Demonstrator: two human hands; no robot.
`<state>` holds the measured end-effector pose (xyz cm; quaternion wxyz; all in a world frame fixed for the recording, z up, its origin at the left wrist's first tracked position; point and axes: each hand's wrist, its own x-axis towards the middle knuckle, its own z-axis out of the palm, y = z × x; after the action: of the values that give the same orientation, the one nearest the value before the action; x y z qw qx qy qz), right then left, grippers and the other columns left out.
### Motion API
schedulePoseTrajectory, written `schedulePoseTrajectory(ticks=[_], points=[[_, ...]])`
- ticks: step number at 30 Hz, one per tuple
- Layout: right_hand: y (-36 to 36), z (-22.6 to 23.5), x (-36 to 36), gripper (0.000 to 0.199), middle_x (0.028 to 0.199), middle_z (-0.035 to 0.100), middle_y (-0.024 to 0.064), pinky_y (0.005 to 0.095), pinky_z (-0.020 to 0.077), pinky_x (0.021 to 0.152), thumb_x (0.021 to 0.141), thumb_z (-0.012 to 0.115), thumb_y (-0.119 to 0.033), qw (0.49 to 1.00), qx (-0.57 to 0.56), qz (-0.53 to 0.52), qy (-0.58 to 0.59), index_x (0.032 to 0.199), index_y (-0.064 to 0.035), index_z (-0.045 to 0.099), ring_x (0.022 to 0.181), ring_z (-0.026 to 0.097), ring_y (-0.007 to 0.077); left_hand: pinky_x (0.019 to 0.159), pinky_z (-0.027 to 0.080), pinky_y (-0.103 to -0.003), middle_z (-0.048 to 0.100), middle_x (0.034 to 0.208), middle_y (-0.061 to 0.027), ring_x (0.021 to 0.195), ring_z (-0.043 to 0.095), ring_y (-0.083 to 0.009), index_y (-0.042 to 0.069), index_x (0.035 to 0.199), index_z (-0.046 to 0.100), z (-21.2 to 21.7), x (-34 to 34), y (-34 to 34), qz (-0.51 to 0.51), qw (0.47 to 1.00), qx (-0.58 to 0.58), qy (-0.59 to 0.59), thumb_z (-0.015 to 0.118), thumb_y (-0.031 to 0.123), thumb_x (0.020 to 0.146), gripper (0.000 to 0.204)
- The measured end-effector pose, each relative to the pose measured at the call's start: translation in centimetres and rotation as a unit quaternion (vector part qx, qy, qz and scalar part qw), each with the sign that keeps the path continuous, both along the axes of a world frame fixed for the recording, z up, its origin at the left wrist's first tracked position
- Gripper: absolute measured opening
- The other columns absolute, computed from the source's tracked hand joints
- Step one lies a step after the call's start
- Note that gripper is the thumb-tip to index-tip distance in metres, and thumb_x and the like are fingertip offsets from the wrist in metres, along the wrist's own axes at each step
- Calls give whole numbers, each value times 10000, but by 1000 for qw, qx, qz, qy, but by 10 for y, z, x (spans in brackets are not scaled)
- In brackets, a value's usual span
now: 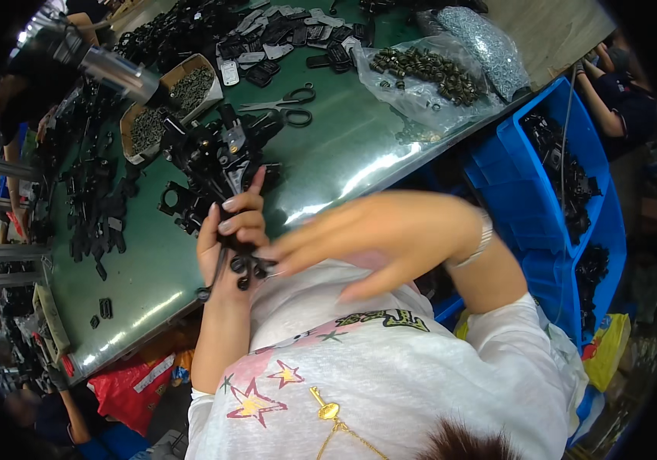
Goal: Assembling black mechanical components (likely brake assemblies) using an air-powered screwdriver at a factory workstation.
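Small black plastic part (242,257) with round loops, upright between both hands, above green table edge

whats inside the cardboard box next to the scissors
The cardboard box holds heaps of small dark metal parts in two sections. A silvery tool hanging over it covers the middle, so what lies beneath there, and the box's bottom, cannot be seen.

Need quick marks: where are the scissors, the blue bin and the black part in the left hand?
scissors (291,106): head view, on the handle loops.
blue bin (514,138): head view, on its near rim.
black part (245,264): head view, on the piece below the left hand (230,234) fingers.
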<state>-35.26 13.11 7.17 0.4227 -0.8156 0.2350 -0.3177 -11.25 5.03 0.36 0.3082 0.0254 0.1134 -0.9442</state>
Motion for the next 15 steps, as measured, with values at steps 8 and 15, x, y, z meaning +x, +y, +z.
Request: schedulePoseTrajectory(ticks=[8, 15], points=[[-18, -57, -180, 202, 911, 637, 91, 291, 497, 802, 878, 635, -16, 766, -30, -580, 276, 1078, -7, 653, 875, 617, 192, 550, 442, -308, 487, 910, -35, 638, 516, -107, -35, 1433, 313, 0, 49, -17, -99, 980, -149, -84, 605, 86, 880, 637], [-48, -65, -195, 224, 870, 605, 85, 304, 474, 766, 823, 618, 44, 786, 17, -522, 330, 1042, -1, 600, 821, 573, 196, 517, 463, -321, 536, 893, -98, 583, 526, -140, -23, 1212, 436, 11, 81, -27, -152, 860, -348, -341, 708, 75, 811, 494]])
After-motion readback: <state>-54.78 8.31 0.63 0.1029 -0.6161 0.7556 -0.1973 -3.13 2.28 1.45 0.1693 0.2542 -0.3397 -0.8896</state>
